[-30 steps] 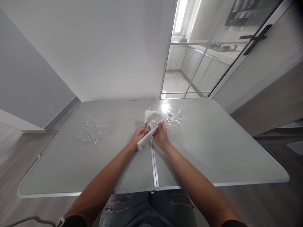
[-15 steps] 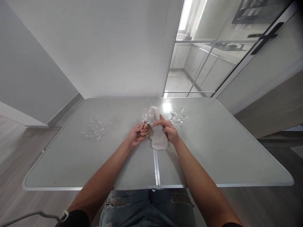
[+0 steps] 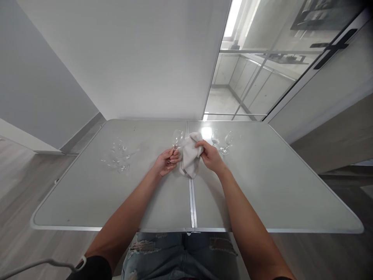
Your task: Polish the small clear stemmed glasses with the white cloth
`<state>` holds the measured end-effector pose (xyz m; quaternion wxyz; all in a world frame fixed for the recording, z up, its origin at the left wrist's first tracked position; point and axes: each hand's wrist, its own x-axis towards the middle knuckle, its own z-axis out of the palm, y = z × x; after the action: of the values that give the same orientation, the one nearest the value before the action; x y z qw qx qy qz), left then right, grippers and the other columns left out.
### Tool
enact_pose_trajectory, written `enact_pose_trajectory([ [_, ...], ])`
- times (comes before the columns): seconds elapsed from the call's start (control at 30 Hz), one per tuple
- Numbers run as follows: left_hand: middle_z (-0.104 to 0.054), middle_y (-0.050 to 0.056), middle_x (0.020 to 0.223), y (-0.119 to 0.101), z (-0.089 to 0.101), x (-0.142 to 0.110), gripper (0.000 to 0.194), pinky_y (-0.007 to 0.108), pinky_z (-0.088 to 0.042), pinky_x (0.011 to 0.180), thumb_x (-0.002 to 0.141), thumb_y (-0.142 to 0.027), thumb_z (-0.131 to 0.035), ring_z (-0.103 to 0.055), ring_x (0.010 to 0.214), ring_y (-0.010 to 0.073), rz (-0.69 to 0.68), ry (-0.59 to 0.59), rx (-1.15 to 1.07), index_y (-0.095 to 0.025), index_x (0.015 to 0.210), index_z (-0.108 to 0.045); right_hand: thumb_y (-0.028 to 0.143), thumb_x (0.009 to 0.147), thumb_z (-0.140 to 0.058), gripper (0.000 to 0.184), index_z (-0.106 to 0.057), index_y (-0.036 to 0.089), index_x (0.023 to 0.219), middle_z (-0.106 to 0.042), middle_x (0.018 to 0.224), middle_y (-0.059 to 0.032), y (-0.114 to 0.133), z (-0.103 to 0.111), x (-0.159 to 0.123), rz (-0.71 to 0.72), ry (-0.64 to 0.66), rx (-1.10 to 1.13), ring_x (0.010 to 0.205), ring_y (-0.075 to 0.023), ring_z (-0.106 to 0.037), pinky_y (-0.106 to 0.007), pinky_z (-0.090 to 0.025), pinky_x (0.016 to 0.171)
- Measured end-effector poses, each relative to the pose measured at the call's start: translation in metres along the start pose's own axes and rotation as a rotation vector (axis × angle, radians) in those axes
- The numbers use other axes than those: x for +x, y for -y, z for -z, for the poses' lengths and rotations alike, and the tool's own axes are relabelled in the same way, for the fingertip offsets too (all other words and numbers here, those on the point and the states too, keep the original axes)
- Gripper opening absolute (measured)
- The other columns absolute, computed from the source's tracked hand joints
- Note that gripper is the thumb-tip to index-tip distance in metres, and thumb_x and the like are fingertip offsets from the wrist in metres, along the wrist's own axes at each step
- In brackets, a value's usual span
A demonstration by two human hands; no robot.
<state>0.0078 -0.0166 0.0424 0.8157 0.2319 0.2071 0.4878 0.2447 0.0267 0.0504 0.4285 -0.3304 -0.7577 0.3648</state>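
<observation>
My left hand [image 3: 168, 161] is closed around the stem of a clear wine glass [image 3: 178, 137], whose bowl points up and away from me. A white cloth [image 3: 190, 157] hangs bunched just right of the glass, pinched along its upper right side by my right hand [image 3: 211, 154]. The cloth's edge overlaps or lies very near the bowl; whether they touch I cannot tell. Right of my right hand, two clear stemmed glasses [image 3: 228, 139] stand upright on the table. Over on the left, several more clear glasses [image 3: 119, 155] are grouped together, their outlines hard to separate.
The pale folding table [image 3: 262, 186] has a metal seam [image 3: 192, 202] down its middle and a raised metal rim. A white wall [image 3: 131, 70] borders its far side. A glass door [image 3: 247, 77] with a black handle is behind at the right.
The cloth, spread long beside the glass before, is now bunched and turned. My right forefinger has drawn back from the bowl, and my left hand with the glass has shifted slightly left.
</observation>
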Motion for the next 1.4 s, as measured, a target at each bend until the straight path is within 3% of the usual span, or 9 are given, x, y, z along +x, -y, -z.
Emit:
enact_pose_trajectory([
  [0.13, -0.032, -0.005, 0.064, 0.003, 0.000, -0.001, 0.032, 0.012, -0.026, 0.029, 0.082, -0.032, -0.076, -0.036, 0.050, 0.0073, 0.021, 0.024, 0.098, -0.016, 0.076, -0.049, 0.012, 0.069, -0.054, 0.023, -0.058, 0.023, 0.089, -0.063, 0.094, -0.0023, -0.003, 0.003, 0.002, -0.015, -0.130, 0.004, 0.078, -0.0173, -0.054, -0.030, -0.045, 0.073],
  [0.33, -0.033, -0.004, 0.065, -0.001, 0.000, -0.001, 0.032, 0.013, -0.028, 0.030, 0.080, -0.033, -0.078, -0.037, 0.052, 0.0075, -0.054, 0.003, 0.145, -0.016, 0.076, -0.051, 0.012, 0.068, -0.057, 0.011, -0.060, 0.023, 0.071, -0.060, 0.137, -0.0075, -0.001, 0.008, 0.003, 0.014, 0.068, -0.155, 0.122, -0.0287, -0.055, -0.046, -0.043, 0.099],
  [0.47, -0.032, -0.005, 0.066, -0.004, 0.000, -0.001, 0.031, 0.013, -0.027, 0.030, 0.083, -0.033, -0.076, -0.036, 0.052, 0.0072, -0.104, -0.012, 0.147, -0.015, 0.077, -0.052, 0.013, 0.070, -0.061, 0.015, -0.064, 0.024, 0.080, -0.070, 0.105, -0.0044, 0.004, 0.012, 0.001, -0.031, 0.088, -0.158, 0.095, -0.0247, -0.061, -0.039, -0.047, 0.083],
  [0.73, -0.033, -0.005, 0.065, -0.005, 0.000, -0.005, 0.033, 0.014, -0.024, 0.030, 0.082, -0.027, -0.075, -0.036, 0.050, 0.0074, -0.120, -0.047, 0.003, -0.018, 0.075, -0.044, 0.047, 0.076, -0.075, 0.031, -0.072, 0.020, 0.093, -0.070, 0.080, -0.0024, 0.003, -0.005, 0.000, -0.638, 0.126, 0.508, 0.069, -0.0187, -0.061, -0.029, -0.046, 0.059],
  [0.9, -0.031, -0.005, 0.063, -0.005, 0.002, -0.007, 0.037, 0.014, -0.020, 0.028, 0.081, -0.027, -0.075, -0.036, 0.049, 0.0077, -0.121, -0.033, -0.029, -0.020, 0.072, -0.040, 0.030, 0.065, -0.080, 0.021, -0.071, 0.017, 0.078, -0.068, 0.069, -0.0011, 0.002, -0.020, 0.003, -0.741, -0.121, 0.384, 0.063, -0.0170, -0.060, -0.027, -0.045, 0.054],
  [1.07, -0.031, -0.005, 0.061, -0.003, 0.006, -0.008, 0.041, 0.014, -0.018, 0.027, 0.074, -0.028, -0.081, -0.033, 0.048, 0.0074, -0.124, 0.054, 0.012, -0.019, 0.070, -0.042, 0.033, 0.063, -0.082, 0.029, -0.071, 0.018, 0.086, -0.068, 0.073, -0.0024, 0.020, 0.000, -0.004, -0.679, 0.123, 0.712, 0.063, -0.0176, -0.060, -0.027, -0.045, 0.052],
  [1.13, -0.031, -0.005, 0.061, -0.004, 0.007, -0.008, 0.042, 0.014, -0.016, 0.026, 0.074, -0.029, -0.081, -0.033, 0.047, 0.0073, -0.122, 0.058, 0.020, -0.020, 0.070, -0.041, 0.039, 0.064, -0.080, 0.032, -0.069, 0.018, 0.086, -0.065, 0.070, -0.0021, 0.029, 0.011, -0.005, -0.592, 0.083, 0.808, 0.060, -0.0176, -0.059, -0.028, -0.044, 0.050],
  [1.23, -0.030, -0.005, 0.061, -0.005, 0.009, -0.009, 0.042, 0.013, -0.016, 0.026, 0.076, -0.031, -0.080, -0.033, 0.047, 0.0074, -0.137, 0.031, 0.006, -0.020, 0.069, -0.039, 0.040, 0.067, -0.076, 0.027, -0.068, 0.019, 0.082, -0.064, 0.068, -0.0027, 0.047, 0.025, 0.000, -0.575, 0.032, 0.604, 0.059, -0.0184, -0.058, -0.028, -0.042, 0.048],
  [1.4, -0.030, -0.005, 0.061, -0.002, 0.008, -0.005, 0.038, 0.013, -0.022, 0.027, 0.077, -0.031, -0.080, -0.032, 0.048, 0.0072, -0.150, 0.068, 0.029, -0.018, 0.070, -0.044, 0.036, 0.066, -0.079, 0.029, -0.059, 0.020, 0.054, -0.054, 0.052, 0.0002, 0.087, 0.072, -0.028, -0.571, 0.193, -0.004, 0.048, -0.0122, -0.048, -0.026, -0.030, 0.043],
])
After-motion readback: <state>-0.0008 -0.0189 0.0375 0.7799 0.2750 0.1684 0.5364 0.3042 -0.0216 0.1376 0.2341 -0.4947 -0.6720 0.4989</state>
